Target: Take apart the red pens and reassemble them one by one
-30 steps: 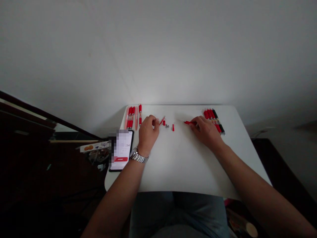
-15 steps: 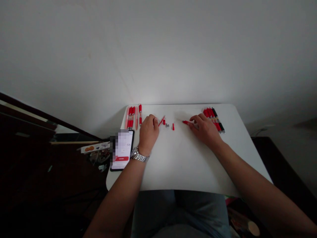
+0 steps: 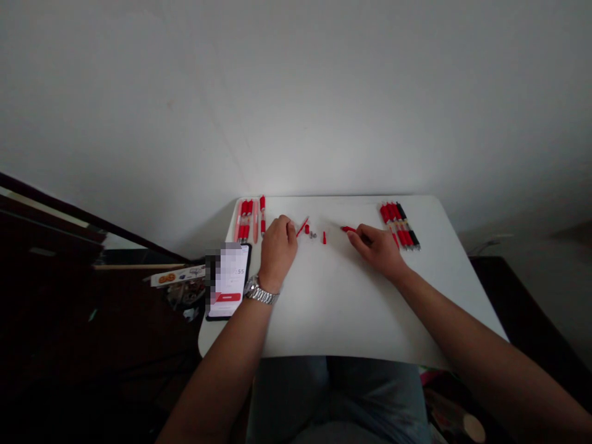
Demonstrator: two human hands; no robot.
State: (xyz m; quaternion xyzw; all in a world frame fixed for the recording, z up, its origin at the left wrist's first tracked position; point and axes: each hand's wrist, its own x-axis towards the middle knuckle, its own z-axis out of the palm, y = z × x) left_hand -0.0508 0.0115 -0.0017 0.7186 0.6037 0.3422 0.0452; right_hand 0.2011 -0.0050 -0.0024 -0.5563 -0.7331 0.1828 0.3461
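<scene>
My left hand (image 3: 279, 243), a watch on its wrist, is closed with a thin red pen refill (image 3: 303, 226) sticking out past the thumb. Between the hands lie a small red cylindrical piece (image 3: 307, 229), tiny silvery parts (image 3: 313, 235) and a red cone-shaped pen tip (image 3: 324, 238). My right hand (image 3: 378, 251) pinches a red pen barrel (image 3: 348, 229) between thumb and curled fingers. Its far end points left and looks blurred; the rest is hidden in the hand.
Red and pink pens (image 3: 246, 221) lie in a tray at the white table's (image 3: 333, 308) back left. Several red pens and a black one (image 3: 407, 225) line the right side. A phone (image 3: 229, 283) rests at the left edge. A wall (image 3: 324, 98) stands behind.
The fingers of my right hand have curled in more tightly around the pen barrel, uncovering more of the right-hand pens. My left hand stays in place.
</scene>
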